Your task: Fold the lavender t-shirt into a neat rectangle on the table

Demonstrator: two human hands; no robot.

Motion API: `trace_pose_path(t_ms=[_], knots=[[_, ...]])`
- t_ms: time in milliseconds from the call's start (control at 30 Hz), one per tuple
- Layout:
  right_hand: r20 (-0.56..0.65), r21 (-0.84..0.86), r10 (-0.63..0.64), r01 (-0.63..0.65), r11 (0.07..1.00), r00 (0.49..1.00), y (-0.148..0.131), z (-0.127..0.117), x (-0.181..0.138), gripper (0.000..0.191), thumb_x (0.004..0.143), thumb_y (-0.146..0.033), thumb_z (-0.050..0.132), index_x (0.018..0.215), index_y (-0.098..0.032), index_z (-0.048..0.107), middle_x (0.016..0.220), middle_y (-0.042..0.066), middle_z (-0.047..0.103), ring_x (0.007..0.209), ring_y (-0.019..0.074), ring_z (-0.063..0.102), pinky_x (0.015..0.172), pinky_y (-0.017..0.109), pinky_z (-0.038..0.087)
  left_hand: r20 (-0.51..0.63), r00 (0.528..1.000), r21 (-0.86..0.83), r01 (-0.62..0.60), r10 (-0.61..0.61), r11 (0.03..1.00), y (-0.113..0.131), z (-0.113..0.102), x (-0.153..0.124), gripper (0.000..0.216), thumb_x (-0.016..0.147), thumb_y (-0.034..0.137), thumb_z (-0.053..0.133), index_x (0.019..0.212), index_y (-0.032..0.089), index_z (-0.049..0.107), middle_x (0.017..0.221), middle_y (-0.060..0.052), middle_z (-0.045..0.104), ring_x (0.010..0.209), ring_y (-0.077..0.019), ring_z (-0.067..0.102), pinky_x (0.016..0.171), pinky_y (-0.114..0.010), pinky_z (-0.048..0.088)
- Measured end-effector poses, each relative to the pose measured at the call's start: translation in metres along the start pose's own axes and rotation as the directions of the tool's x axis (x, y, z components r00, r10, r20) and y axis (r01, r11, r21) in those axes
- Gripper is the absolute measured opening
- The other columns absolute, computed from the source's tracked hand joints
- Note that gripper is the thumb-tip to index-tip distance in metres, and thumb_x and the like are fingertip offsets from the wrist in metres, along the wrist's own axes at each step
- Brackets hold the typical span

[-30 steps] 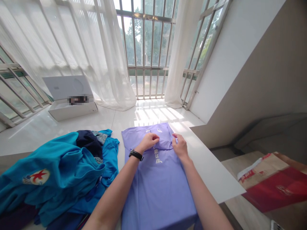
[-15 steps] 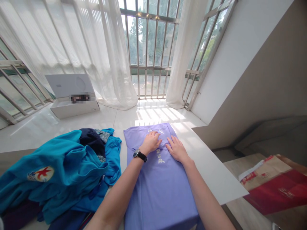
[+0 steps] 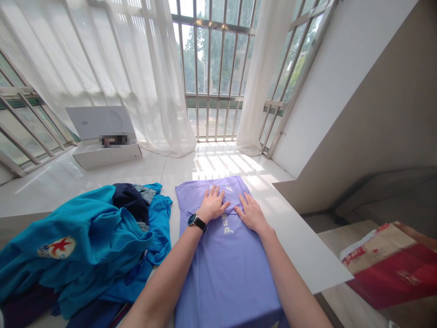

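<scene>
A lilac T-shirt (image 3: 225, 269) with pale printed characters lies folded lengthwise on the white tabletop (image 3: 307, 246). My left hand (image 3: 212, 205), with a black watch on its wrist, rests flat on the shirt's upper part, fingers stretched out. My right hand (image 3: 251, 212) lies flat beside it, fingers spread, pressing the folded sleeve down. Neither hand holds anything.
A heap of teal and dark blue clothes (image 3: 85, 241) with a red star badge lies left of the shirt. A white open box (image 3: 102, 136) sits on the floor by the curtains. A red and brown carton (image 3: 389, 264) lies lower right, below the table's edge.
Both hands went from pinching the folded sleeve edge to lying flat and open on the shirt. The view shifted slightly.
</scene>
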State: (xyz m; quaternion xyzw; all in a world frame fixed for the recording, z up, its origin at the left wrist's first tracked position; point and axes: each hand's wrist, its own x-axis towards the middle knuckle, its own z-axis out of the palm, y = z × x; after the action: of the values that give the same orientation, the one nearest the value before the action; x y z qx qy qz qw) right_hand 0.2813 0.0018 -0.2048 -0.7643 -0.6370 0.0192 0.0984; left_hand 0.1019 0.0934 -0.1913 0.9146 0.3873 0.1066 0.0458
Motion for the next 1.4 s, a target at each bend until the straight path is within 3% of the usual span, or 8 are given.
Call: trace_pose_path(t_ms=[267,467,600,800,900,1033,1233,1400], knots=[[-0.039,0.034,-0.006,0.007,0.999,0.999,0.002,0.004,0.001,0.062,0.099,-0.05,0.039,0.149,-0.014,0.042,0.159,0.017,0.033,0.148,0.0314,0.025,0.117,0.045,0.024,0.025,1.0,-0.031,0.02,-0.019,0.999,-0.006,0.01,-0.004,0.058,0.098,0.054,0.04,0.146,0.023,0.042,0.156,-0.016,0.036,0.145,-0.0361,0.028,0.116,-0.059,0.02],[-0.02,0.053,0.041,-0.04,0.998,0.999,0.001,0.003,0.0,0.069,0.098,-0.052,0.039,0.152,-0.008,0.035,0.158,0.018,0.035,0.147,0.0312,0.027,0.118,0.044,0.023,0.08,0.996,-0.072,0.043,-0.038,0.996,-0.012,-0.006,0.004,0.049,0.098,0.051,0.042,0.134,0.021,0.054,0.15,-0.018,0.043,0.14,-0.0349,0.036,0.112,-0.055,0.03],[-0.049,0.075,0.048,-0.045,0.996,0.998,-0.001,0.001,0.001,0.072,0.097,-0.05,0.042,0.152,-0.005,0.032,0.157,0.019,0.035,0.147,0.0322,0.026,0.118,0.044,0.023,0.069,0.997,-0.06,0.029,-0.025,0.998,-0.004,-0.023,0.037,0.035,0.097,0.037,0.044,0.11,0.016,0.068,0.125,-0.019,0.062,0.12,-0.033,0.056,0.101,-0.048,0.043],[-0.119,0.134,0.008,0.008,0.991,0.993,0.0,0.0,0.002,0.063,0.096,-0.041,0.045,0.149,-0.009,0.039,0.154,0.016,0.041,0.145,0.0324,0.029,0.117,0.047,0.027,0.125,0.977,-0.126,-0.159,0.175,0.979,0.028,-0.021,0.111,0.023,0.09,0.019,0.05,0.088,0.016,0.074,0.096,-0.012,0.073,0.094,-0.0257,0.066,0.089,-0.036,0.05],[-0.16,0.161,-0.015,0.041,0.986,0.987,0.001,-0.001,0.003,0.056,0.095,-0.038,0.046,0.144,-0.011,0.047,0.15,0.016,0.047,0.143,0.0319,0.033,0.115,0.048,0.03,0.13,0.953,-0.193,-0.245,0.272,0.95,0.039,-0.009,0.131,0.027,0.087,0.012,0.049,0.094,0.018,0.075,0.101,-0.01,0.075,0.098,-0.0231,0.066,0.095,-0.033,0.049],[-0.17,0.155,-0.052,0.079,0.985,0.984,0.002,-0.001,0.004,0.051,0.095,-0.039,0.046,0.139,-0.013,0.053,0.147,0.014,0.05,0.14,0.0329,0.035,0.115,0.048,0.031,0.11,0.927,-0.286,-0.316,0.358,0.905,0.041,0.004,0.135,0.046,0.081,0.005,0.047,0.116,0.026,0.069,0.127,0.001,0.068,0.123,-0.0155,0.056,0.108,-0.025,0.04],[-0.11,0.119,0.085,-0.072,0.99,0.99,0.004,0.003,0.002,0.061,0.096,-0.048,0.043,0.147,-0.014,0.044,0.153,0.013,0.045,0.143,0.0367,0.03,0.115,0.051,0.027,-0.014,0.987,-0.378,-0.154,0.161,0.913,0.02,0.004,0.125,0.049,0.091,0.014,0.04,0.136,0.024,0.055,0.145,-0.003,0.054,0.13,-0.0161,0.051,0.105,-0.027,0.045],[-0.103,0.098,0.148,-0.138,0.986,0.984,0.005,0.005,0.003,0.068,0.095,-0.051,0.045,0.15,-0.012,0.038,0.155,0.017,0.039,0.142,0.0352,0.034,0.115,0.047,0.029,0.018,0.999,-0.27,-0.044,0.05,0.962,-0.004,0.001,0.114,0.027,0.09,0.027,0.054,0.111,0.02,0.069,0.112,-0.009,0.071,0.11,-0.026,0.062,0.098,-0.037,0.048]])
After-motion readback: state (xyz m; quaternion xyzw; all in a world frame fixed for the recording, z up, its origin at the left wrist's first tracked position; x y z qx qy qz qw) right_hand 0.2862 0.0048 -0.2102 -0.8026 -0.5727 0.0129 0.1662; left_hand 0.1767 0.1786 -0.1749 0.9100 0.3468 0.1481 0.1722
